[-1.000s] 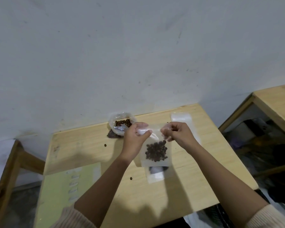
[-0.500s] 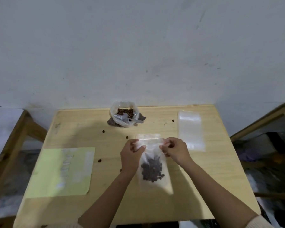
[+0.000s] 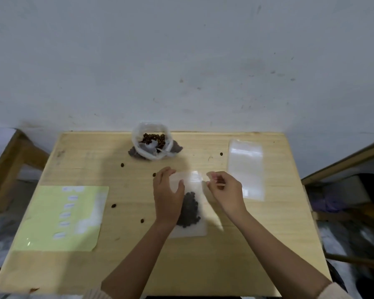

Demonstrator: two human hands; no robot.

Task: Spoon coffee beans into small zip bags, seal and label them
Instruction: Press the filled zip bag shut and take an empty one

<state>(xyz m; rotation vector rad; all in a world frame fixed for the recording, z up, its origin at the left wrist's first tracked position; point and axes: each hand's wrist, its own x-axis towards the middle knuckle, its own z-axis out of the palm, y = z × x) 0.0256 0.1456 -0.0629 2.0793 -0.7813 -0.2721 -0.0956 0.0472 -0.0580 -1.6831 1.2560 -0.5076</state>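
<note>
Pale wooden surface [image 3: 246, 244] carries everything, pushed against a grey-white wall [image 3: 181, 61]. Landmark: the filled zip bag [image 3: 192, 230], lying flat near the surface's middle, mouth toward the wall, a dark clump of coffee beans [image 3: 190, 210] inside its lower half. Left hand [image 3: 167, 198] lies over the bag's left side, fingers spread and loose, not clamped on anything; palm seems to rest on the plastic, contact not certain. Right hand [image 3: 226, 192] sits just right of the bag's top corner, fingers curled loosely with thumb and forefinger close together; cannot tell whether they pinch the bag edge, blurred there. Beyond the bag, near the wall, an open plastic bag of beans [image 3: 152, 140] stands slumped, something pale inside it, too unclear to name. Right of the filled zip bag, behind the right hand, an empty zip bag [image 3: 246, 167] lies flat. Well left of the filled bag, a light green label sheet [image 3: 41, 223] with small white stickers. Loose beans [image 3: 113, 205] scattered left of the filled bag. Cream sleeve [image 3: 337, 291] at the right forearm.
</note>
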